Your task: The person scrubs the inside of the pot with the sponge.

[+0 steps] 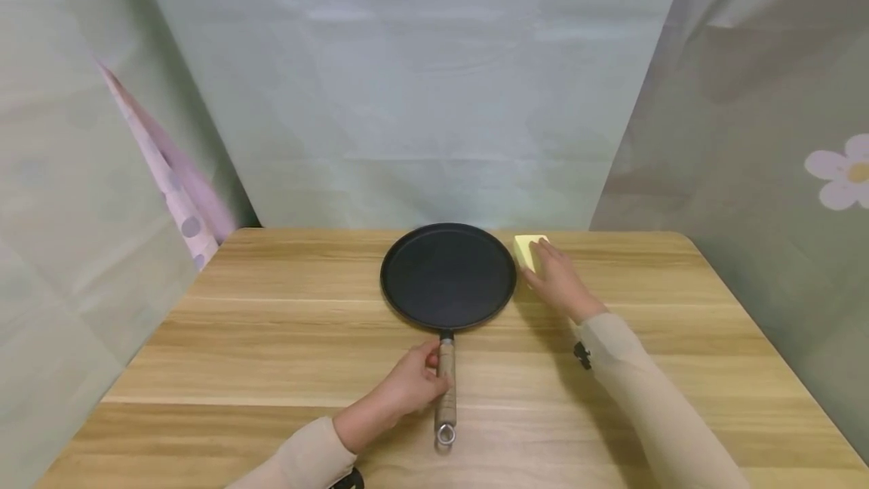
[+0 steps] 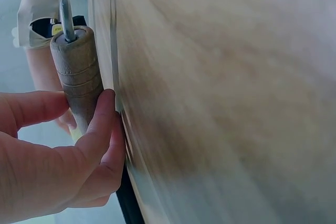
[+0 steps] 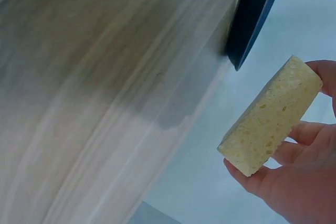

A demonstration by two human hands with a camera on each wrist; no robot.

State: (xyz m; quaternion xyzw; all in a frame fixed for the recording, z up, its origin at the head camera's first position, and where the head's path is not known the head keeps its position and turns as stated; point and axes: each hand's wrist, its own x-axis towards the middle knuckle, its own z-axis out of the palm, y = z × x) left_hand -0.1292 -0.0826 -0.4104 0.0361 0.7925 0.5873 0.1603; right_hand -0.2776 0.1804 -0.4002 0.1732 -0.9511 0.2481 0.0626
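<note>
A round black frying pan (image 1: 448,276) lies flat at the far middle of the table, its wooden handle (image 1: 446,391) pointing toward me. My left hand (image 1: 412,379) pinches that handle from the left, thumb on one side and fingertips on the other, as the left wrist view shows. A metal hanging ring (image 2: 66,19) sits at the handle's end. My right hand (image 1: 560,281) holds a pale yellow sponge (image 3: 272,116) between thumb and fingers, just right of the pan's rim. In the right wrist view the sponge is raised above the table surface.
The wooden table (image 1: 271,345) has its back edge right behind the pan. A pale cloth backdrop (image 1: 421,96) hangs behind it, with further cloth on both sides. A pink fold (image 1: 170,172) shows at the left, and a printed flower (image 1: 845,172) at the right.
</note>
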